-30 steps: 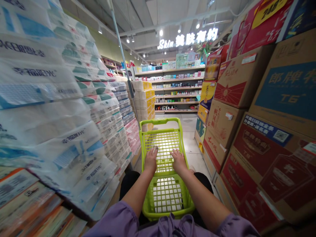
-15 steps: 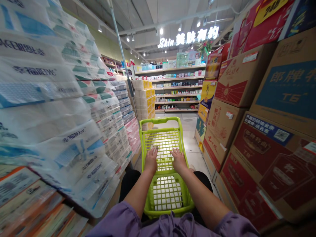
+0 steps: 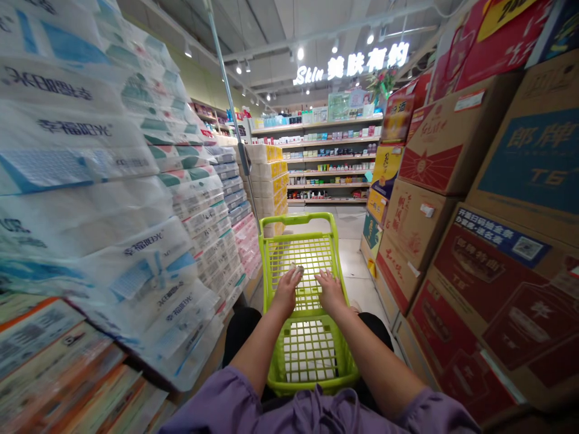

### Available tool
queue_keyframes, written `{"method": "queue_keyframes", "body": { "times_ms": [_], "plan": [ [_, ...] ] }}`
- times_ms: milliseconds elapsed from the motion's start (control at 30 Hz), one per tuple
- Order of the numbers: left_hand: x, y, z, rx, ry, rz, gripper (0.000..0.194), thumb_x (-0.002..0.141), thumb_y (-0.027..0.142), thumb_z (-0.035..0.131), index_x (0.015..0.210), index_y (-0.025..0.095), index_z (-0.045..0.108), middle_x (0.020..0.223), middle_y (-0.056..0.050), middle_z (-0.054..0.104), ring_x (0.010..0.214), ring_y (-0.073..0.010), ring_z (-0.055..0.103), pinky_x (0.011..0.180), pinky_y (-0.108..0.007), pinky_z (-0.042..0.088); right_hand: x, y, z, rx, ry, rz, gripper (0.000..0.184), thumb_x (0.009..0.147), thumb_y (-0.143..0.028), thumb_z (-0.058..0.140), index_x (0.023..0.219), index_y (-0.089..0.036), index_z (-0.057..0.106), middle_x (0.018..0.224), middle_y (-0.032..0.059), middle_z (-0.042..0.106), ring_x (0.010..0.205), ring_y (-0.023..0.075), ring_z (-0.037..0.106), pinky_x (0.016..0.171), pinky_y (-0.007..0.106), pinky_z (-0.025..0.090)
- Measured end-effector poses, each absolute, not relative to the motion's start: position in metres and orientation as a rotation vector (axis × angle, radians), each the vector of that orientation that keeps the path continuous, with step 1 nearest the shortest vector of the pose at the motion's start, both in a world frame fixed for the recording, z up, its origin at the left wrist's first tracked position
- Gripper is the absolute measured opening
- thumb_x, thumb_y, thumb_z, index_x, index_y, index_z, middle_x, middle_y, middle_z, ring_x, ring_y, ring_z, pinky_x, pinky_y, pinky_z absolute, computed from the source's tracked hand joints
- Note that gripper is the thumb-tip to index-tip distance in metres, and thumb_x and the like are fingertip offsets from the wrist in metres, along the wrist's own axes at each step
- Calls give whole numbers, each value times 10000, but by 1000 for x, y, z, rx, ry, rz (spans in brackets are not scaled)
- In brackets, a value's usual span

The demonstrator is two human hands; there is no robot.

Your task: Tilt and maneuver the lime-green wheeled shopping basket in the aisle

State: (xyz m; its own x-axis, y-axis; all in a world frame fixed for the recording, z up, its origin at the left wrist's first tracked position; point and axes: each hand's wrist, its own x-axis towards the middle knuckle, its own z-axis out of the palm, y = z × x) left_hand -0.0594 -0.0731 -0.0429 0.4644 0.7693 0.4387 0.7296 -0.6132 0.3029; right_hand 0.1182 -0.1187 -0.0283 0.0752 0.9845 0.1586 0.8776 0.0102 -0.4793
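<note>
A lime-green plastic shopping basket (image 3: pixel 266 274) with a grid pattern lies between my knees, its handle (image 3: pixel 298 218) at the far end. White floor tiles show through its holes. Over the upper grid is my left hand (image 3: pixel 287 290), fingers stretched forward. A small greyish spot at its fingertips is too small to name. My right hand (image 3: pixel 330 289) hovers beside it, fingers spread and palm down, holding nothing I can see. Whether either hand touches the grid, I cannot tell.
Stacked tissue packs (image 3: pixel 140 253) rise along the left. Cardboard cartons (image 3: pixel 418 220) line the right side. A tiled aisle (image 3: pixel 357 253) leads to shelves of small products (image 3: pixel 328 154) under a lit sign (image 3: pixel 353 63). A metal pole (image 3: pixel 226 90) leans at left.
The view has shifted slightly, so the surroundings sit a little further right. My left hand has moved a bit closer to my right hand and upward over the grid.
</note>
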Motion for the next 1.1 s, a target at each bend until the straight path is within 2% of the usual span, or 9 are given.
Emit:
{"method": "queue_keyframes", "body": {
  "times_ms": [133, 200, 267, 467, 733, 867, 933, 1033, 1100],
  "plan": [
    [-55, -96, -28, 2630, 1554, 713, 747, 833, 143, 516, 1501, 294, 219, 1598, -94, 136, 1455, -329, 119, 1117, -590, 223, 119, -118, -28, -1896, -1831, 314, 798, 636, 116, 417, 1355, -218, 508, 1534, 54, 326, 1452, 233, 180, 1174, 468, 126],
    [-57, -108, -20, 2694, 1543, 636, 791, 815, 195, 566, 1500, 340, 197, 1611, -64, 66, 1464, -333, 46, 1126, -601, 164, 120, -118, -28, -1886, -1831, 305, 777, 643, 112, 421, 1342, -211, 522, 1526, 63, 339, 1446, 235, 201, 1169, 468, 146],
    [-62, -115, -13, 2723, 1528, 554, 835, 768, 154, 578, 1488, 376, 218, 1613, -28, 61, 1466, -331, 12, 1132, -598, 125, 121, -117, -29, -1876, -1829, 297, 766, 646, 111, 426, 1331, -214, 532, 1516, 66, 358, 1441, 236, 219, 1164, 468, 161],
    [-72, -108, -11, 2525, 1597, 278, 1011, 631, 9, 523, 1508, 345, 149, 1598, -41, 155, 1457, -325, 125, 1131, -567, 179, 123, -115, -30, -1865, -1823, 299, 780, 633, 108, 453, 1328, -237, 531, 1500, 61, 388, 1440, 230, 221, 1163, 466, 153],
    [-68, -101, -12, 2610, 1715, 271, 944, 669, -20, 548, 1493, 312, 228, 1538, -82, 325, 1359, -292, 362, 1046, -446, 358, 121, -115, -30, -1922, -1867, 282, 762, 650, 113, 456, 1324, -235, 532, 1505, 61, 382, 1439, 233, 226, 1153, 437, 211],
    [-68, -100, -13, 2631, 1735, 273, 930, 679, -21, 537, 1489, 318, 232, 1522, -79, 354, 1334, -291, 389, 1015, -437, 386, 126, -114, -17, -1937, -1954, 316, 769, 649, 118, 489, 1334, -231, 519, 1514, 79, 362, 1433, 257, 241, 1122, 431, 287],
    [-69, -100, -10, 2627, 1738, 266, 933, 670, -18, 544, 1484, 323, 241, 1512, -78, 369, 1327, -288, 397, 1008, -424, 392, 128, -111, -4, -1926, -2015, 384, 746, 637, 109, 544, 1301, -230, 554, 1488, 101, 401, 1398, 277, 322, 1090, 422, 339],
    [-70, -100, -5, 2624, 1727, 234, 944, 645, -11, 569, 1475, 320, 263, 1497, -93, 382, 1310, -294, 414, 993, -412, 405, 121, -107, 15, -1847, -2060, 449, 647, 669, -4, 667, 1268, -235, 586, 1413, 105, 500, 1320, 280, 443, 1072, 404, 366],
    [-71, -101, -4, 2616, 1720, 253, 942, 651, -3, 571, 1485, 292, 246, 1488, -116, 389, 1308, -302, 417, 994, -419, 406, 106, -104, 22, -1676, -2037, 467, 668, 712, -151, 719, 1341, -251, 517, 1416, 85, 497, 1322, 256, 441, 1091, 391, 351]
  ]
}}
